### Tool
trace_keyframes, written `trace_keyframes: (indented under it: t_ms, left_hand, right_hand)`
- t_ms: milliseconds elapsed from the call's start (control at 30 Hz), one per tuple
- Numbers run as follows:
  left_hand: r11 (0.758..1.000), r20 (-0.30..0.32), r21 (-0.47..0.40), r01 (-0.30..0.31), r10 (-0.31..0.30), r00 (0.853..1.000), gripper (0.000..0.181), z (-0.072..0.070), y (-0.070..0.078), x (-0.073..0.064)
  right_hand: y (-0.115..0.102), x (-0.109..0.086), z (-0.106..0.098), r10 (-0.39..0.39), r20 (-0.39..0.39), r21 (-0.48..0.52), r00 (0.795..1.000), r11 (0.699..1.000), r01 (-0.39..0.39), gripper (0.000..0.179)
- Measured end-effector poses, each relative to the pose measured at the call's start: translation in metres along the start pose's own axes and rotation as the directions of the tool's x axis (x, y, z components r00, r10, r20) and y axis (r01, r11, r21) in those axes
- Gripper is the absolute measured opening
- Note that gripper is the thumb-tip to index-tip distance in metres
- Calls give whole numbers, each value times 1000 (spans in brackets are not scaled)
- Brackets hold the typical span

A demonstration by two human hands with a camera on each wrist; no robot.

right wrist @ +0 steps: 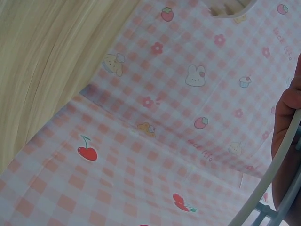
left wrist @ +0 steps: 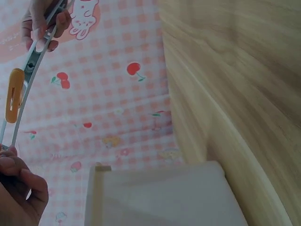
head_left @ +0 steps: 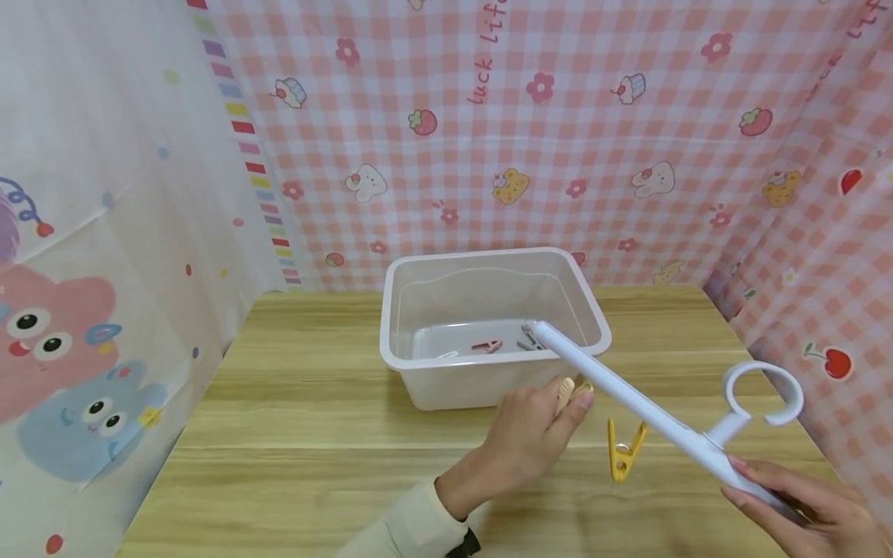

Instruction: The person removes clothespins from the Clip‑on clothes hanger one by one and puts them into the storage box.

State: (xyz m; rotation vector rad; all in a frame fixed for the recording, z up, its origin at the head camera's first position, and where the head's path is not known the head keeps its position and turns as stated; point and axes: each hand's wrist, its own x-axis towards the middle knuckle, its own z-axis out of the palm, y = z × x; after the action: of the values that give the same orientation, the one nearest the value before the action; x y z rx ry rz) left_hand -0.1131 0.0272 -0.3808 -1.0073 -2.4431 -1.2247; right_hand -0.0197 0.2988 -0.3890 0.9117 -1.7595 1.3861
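In the head view my right hand [head_left: 812, 508] grips one end of a white plastic hanger [head_left: 628, 395], a long bar with an open round hook [head_left: 763, 391]. The bar slants up and left, its far end over the bin's front rim. My left hand [head_left: 526, 434] pinches a cream clothespin [head_left: 567, 394] just beside the bar; its tip is partly hidden, so whether it touches the bar I cannot tell. Between the hands a yellow clothespin [head_left: 621, 457] hangs at the bar's underside, also seen as an orange-yellow clothespin [left wrist: 14, 96] in the left wrist view.
A whitish plastic bin [head_left: 453, 384] stands at the back of the wooden table [head_left: 300, 434]. Inside lie a red clothespin [head_left: 487, 346], grey clothespins [head_left: 528, 341] and a white piece [head_left: 446, 355]. Patterned cloth [head_left: 460, 170] hangs behind and at both sides.
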Motion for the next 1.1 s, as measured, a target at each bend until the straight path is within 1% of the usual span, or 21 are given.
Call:
trace_keyframes:
  t_ms: [67,133,200,233,267,300,333,400,433,500,533,567,633,700,767,833,900,933,1000,1067,1100]
  left_hand:
    - [994,29,-102,36,-33,999,42,-1,1,1]
    - [976,59,-203,75,-64,996,40,-2,2,2]
    - [941,96,-319,112,-86,992,36,-2,3,2]
    - [908,126,-397,137,-94,988,35,-2,3,3]
    - [865,156,-474,163,-100,983,35,-2,3,3]
    - [815,185,-547,188,-101,977,35,-2,4,3]
    - [757,214,-618,213,-99,972,37,-2,4,3]
    - [620,277,-738,266,-81,957,41,-2,4,4]
    - [545,305,-787,290,-65,950,43,-2,4,4]
    - [435,337,-843,316,-31,941,45,-3,5,4]
    - [388,346,-863,323,-11,938,45,-3,5,3]
    - [350,353,-877,328,7,936,45,-3,5,3]
    - [300,351,-898,323,43,935,44,-3,6,3]
    - [261,349,-911,320,70,935,43,-3,6,3]
    - [231,351,-917,324,84,933,43,-3,7,2]
    - [213,355,-920,330,92,930,43,-4,8,2]
    - [210,357,-920,332,96,929,42,-4,8,2]
    - [216,357,-919,331,97,929,42,-4,8,2]
    - [247,361,-911,331,88,928,43,-4,7,3]
    - [292,365,-897,331,70,928,46,-5,6,3]
    - [326,364,-887,327,59,929,48,-5,6,3]
  right_hand:
    - [0,-1,0,6,-6,4,1000,1000,-6,33]
    - [-1,-2,-1,12,-12,-7,1000,1000,-12,33]
    - [0,-3,-1,13,-15,8,1000,1000,-13,33]
    - [0,-3,-1,11,-15,22,1000,1000,-11,33]
    - [0,-3,-1,7,-17,35,1000,999,-6,33]
    - [0,-3,-1,2,-18,60,1000,998,-1,33]
    - [0,-2,0,-2,-19,81,1000,997,3,33]
    - [0,-1,0,-22,-22,130,1000,991,24,32]
    - [0,0,1,-30,-25,148,999,988,34,31]
    - [0,2,3,-54,-33,172,998,983,59,30]
    - [0,3,3,-65,-37,182,997,981,71,29]
    - [0,4,4,-79,-39,188,996,978,85,29]
    - [0,7,6,-105,-41,203,994,973,111,28]
    - [1,9,6,-123,-40,209,992,969,129,27]
    - [1,9,6,-128,-38,211,991,968,133,28]
    - [1,9,5,-122,-40,216,992,968,128,28]
    - [0,7,4,-113,-40,217,993,969,119,28]
    - [0,7,4,-110,-40,218,993,969,116,28]
    - [0,6,4,-107,-40,217,993,970,113,28]
    - [0,6,3,-104,-42,211,994,971,110,28]
    - [0,5,3,-104,-43,206,994,972,111,28]
